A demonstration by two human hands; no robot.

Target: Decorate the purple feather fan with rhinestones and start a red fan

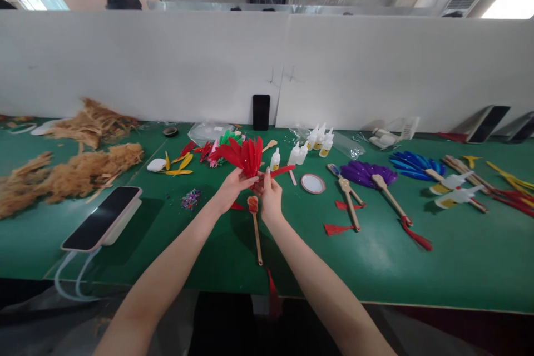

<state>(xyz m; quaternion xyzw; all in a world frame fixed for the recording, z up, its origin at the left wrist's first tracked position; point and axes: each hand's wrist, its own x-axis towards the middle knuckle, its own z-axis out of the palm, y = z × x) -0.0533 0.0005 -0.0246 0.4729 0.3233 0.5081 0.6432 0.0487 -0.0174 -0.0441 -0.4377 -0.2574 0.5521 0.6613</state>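
A spread bunch of red feathers stands up from the fingers of my left hand, which are closed round its base. My right hand pinches a single red feather that points off to the right, close beside the bunch. Below both hands lies a wooden fan handle with a reddish patch at its top end. A red tassel hangs from its lower end over the table's front edge. Another red feather rests on the table under my left wrist.
Glue bottles stand behind my hands, with a small white dish to the right. A purple feather fan and a blue one lie farther right. Leftward are beads, yellow feathers, a phone and brown fibres.
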